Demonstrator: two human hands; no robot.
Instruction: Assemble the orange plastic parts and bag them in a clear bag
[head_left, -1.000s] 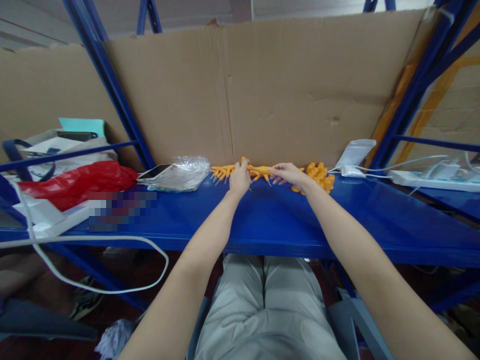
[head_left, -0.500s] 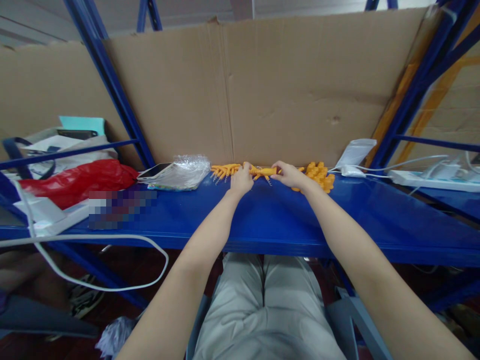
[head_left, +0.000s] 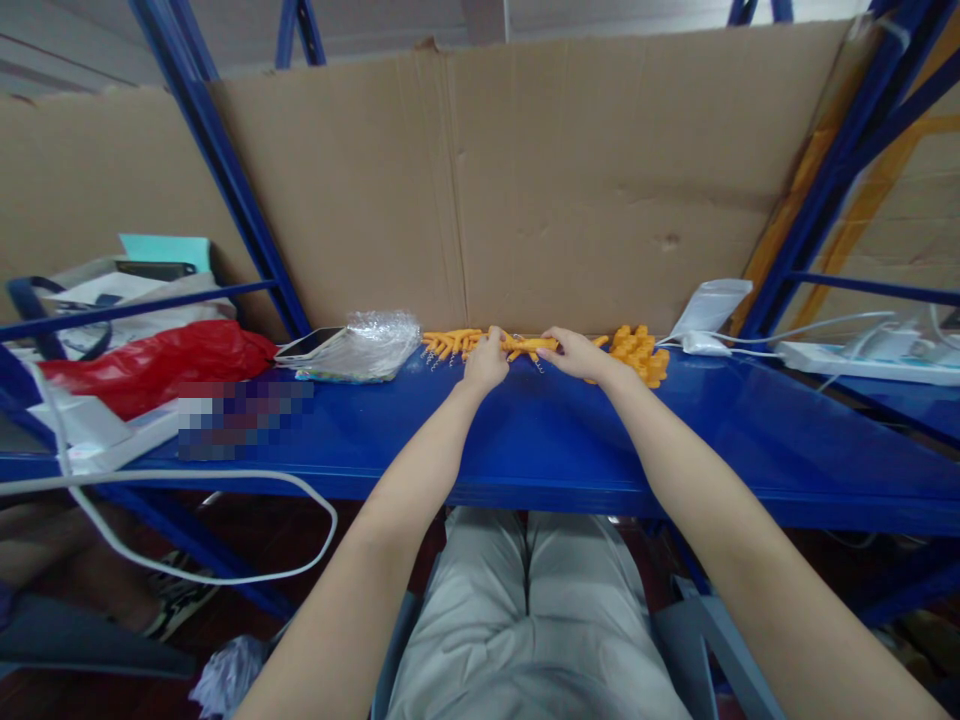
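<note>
At the back of the blue shelf, both my hands are at a group of orange pieces. My left hand (head_left: 489,362) is closed, its fingers pinched on an orange corkscrew (head_left: 519,345) whose far end is partly hidden. My right hand (head_left: 571,355) pinches the right end of an orange piece between the hands; whether it is the same corkscrew is too small to tell. Left of my hands lies a row of orange-handled corkscrews (head_left: 450,345) with metal spirals pointing towards me. To the right of my right hand is a pile of chunky orange plastic parts (head_left: 637,355).
A clear plastic bag (head_left: 382,345) and a phone-like device (head_left: 311,342) lie left of the corkscrews, near a red bag (head_left: 165,365). White cables and a power strip (head_left: 870,360) are on the right. A cardboard sheet (head_left: 600,180) closes the back; a white cable (head_left: 315,500) loops over the front edge.
My right hand has shifted slightly left, towards my left hand, and the orange piece between them has turned a little. The surrounding things have stayed put.
</note>
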